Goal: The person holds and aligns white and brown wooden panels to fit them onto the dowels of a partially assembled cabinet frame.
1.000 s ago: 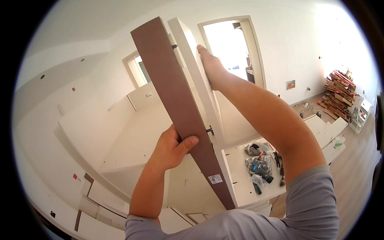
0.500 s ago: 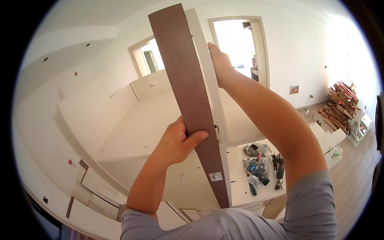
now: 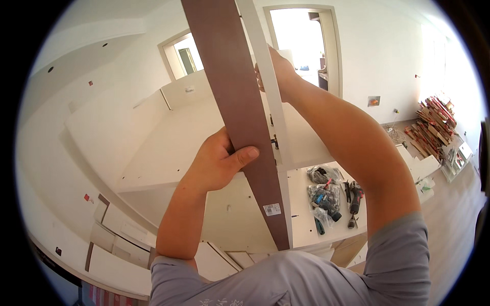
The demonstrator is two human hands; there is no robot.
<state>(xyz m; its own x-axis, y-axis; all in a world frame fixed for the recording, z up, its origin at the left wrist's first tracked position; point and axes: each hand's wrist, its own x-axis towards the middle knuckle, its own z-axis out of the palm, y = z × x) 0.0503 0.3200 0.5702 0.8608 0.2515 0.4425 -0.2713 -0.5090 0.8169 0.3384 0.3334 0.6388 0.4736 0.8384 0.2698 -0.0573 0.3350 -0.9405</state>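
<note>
We hold a long board (image 3: 240,112) upright in front of us, its brown face toward us and its white edge to the right; our left hand (image 3: 219,163) grips it low down, thumb pressed across the brown face, fingers wrapped behind; our right hand (image 3: 275,69) clasps the white edge higher up, fingers hidden behind it. The board's lower end, bearing a small white sticker (image 3: 271,209), stands against a white cabinet panel (image 3: 168,153); to the right, tools and bags of fittings (image 3: 329,196) lie on a white board; a stack of wood (image 3: 434,122) sits by the far wall.
</note>
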